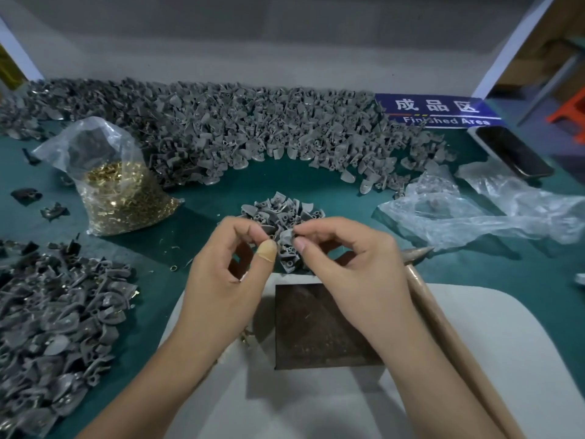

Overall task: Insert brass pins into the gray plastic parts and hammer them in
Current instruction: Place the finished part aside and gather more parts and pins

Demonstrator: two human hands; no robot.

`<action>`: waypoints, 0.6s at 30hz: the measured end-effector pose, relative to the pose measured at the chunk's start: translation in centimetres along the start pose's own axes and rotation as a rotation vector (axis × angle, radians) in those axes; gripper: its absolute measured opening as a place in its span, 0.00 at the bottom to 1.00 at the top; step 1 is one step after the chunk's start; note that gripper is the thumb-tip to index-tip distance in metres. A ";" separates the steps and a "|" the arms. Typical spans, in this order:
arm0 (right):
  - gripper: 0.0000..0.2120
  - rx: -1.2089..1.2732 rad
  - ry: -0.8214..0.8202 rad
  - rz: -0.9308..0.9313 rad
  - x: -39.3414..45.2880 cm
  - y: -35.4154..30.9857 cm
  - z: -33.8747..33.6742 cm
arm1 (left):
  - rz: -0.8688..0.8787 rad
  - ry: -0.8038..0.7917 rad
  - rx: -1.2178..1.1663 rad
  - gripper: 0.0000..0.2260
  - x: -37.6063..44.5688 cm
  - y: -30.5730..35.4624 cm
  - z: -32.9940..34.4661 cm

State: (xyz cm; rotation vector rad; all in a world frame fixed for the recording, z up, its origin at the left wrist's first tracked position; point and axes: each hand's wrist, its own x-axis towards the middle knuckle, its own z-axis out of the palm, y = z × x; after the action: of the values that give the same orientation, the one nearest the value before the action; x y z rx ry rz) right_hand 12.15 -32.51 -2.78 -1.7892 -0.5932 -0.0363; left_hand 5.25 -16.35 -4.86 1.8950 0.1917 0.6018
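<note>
1. Head view: the left hand (226, 258) and the right hand (345, 264) met above the middle of the green tabletop (474, 270), fingers curled, thumb and forefinger of each drawn close together.
2. The right hand pinched a gray plastic part (287, 237) between thumb and forefinger. The left hand's fingertips sat just beside that part; whether they held a pin could not be told. A tan bandage (267, 250) wrapped the left thumb tip.
3. A small cluster of gray parts (281, 212) lay on the tabletop directly beyond and under the fingertips.
4. A dark square block (319, 327) rested on a pale pad (316, 407) at the near edge, just below both hands.
5. A hammer (443, 318) lay along the right forearm, its head near the right wrist.
6. A clear bag of brass pins (123, 198) stood toward the left edge, well apart from the left hand.
7. A long heap of gray parts (237, 131) ran along the far edge; another pile (53, 327) filled the near left corner.
8. Crumpled clear plastic (474, 210), a phone (512, 150) and a blue "Finished Area" sign (440, 112) lay toward the far right corner.
</note>
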 end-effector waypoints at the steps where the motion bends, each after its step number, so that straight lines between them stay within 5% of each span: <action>1: 0.09 0.001 -0.001 -0.009 0.0 0.0 0.0 | 0.003 -0.016 -0.021 0.05 -0.1 0.1 0.0; 18: 0.13 -0.056 0.042 -0.071 0.0 0.1 0.3 | -0.053 -0.010 -0.094 0.06 0.2 0.1 0.0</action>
State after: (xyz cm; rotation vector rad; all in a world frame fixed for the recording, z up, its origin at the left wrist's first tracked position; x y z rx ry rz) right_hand 12.12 -32.30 -2.95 -1.8166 -0.6305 -0.1401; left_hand 5.38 -16.27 -4.68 1.7964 0.2029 0.5558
